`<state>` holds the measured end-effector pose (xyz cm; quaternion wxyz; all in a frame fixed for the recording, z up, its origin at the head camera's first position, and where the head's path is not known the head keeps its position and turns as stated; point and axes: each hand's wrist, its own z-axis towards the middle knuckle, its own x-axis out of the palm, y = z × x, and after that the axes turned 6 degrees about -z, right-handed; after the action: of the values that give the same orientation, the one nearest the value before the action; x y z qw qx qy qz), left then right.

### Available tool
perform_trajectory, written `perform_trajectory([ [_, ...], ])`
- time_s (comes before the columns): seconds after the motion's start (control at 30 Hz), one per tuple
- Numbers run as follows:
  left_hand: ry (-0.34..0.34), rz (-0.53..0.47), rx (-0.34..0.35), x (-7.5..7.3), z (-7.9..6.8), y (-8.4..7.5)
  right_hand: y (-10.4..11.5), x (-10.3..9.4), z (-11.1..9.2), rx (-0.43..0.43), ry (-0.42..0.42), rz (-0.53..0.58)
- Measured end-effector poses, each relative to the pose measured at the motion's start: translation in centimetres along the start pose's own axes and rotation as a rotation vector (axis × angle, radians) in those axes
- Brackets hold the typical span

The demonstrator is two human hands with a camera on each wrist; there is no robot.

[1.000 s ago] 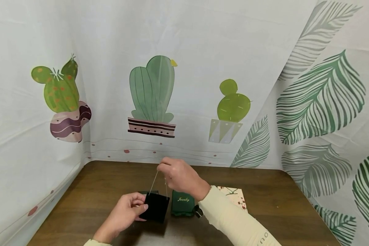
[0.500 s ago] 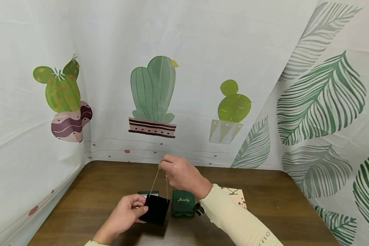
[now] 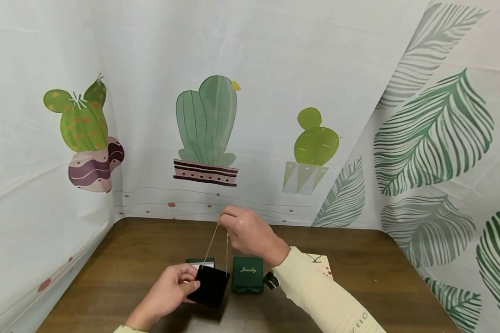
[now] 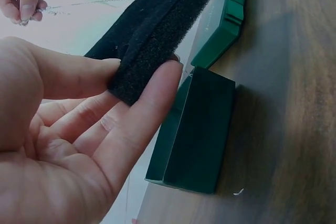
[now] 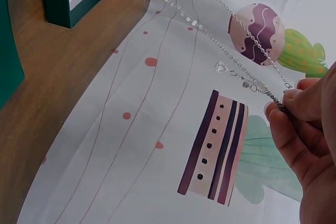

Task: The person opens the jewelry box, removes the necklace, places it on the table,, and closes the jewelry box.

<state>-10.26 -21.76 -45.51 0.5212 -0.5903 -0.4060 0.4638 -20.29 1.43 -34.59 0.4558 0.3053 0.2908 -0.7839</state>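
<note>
My left hand (image 3: 166, 289) pinches a square black foam pad (image 3: 211, 286) by its left edge, thumb in front and fingers behind. In the left wrist view the pad's rough foam side (image 4: 163, 40) faces the camera. Above it, my right hand (image 3: 250, 231) pinches the clasp end of a silver chain necklace (image 5: 195, 23) between thumb and fingertips. Both strands run down taut to the pad's upper edge. A small clear charm (image 5: 221, 67) dangles near the pinched end. How the chain is fixed on the pad is hidden.
A dark green lid (image 3: 248, 274) marked "Jewelry" lies on the brown table (image 3: 150, 240). Behind the pad stands an open green box base (image 4: 202, 129) with a white inside. A cream patterned card or bag (image 3: 320, 262) lies partly behind the right sleeve. Printed cloth hangs behind.
My right hand has risen slightly and shifted right, drawing the chain up. The pad has sunk a little, baring more of the green box behind it. The left grip is the same.
</note>
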Motion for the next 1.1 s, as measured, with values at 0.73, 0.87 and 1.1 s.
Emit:
perform_trajectory([
  [0.73, 0.006, 0.085, 0.001, 0.08, -0.25, 0.50, -0.49, -0.40, -0.13, 0.017, -0.003, 0.002],
  [0.87, 0.021, 0.063, -0.008, 0.01, -0.35, 0.59, -0.59, -0.43, -0.13, 0.013, -0.008, -0.008],
  [1.1, 0.012, 0.119, -0.001, -0.18, -0.46, 0.80, -0.64, -0.55, -0.01, 0.004, -0.025, -0.012],
])
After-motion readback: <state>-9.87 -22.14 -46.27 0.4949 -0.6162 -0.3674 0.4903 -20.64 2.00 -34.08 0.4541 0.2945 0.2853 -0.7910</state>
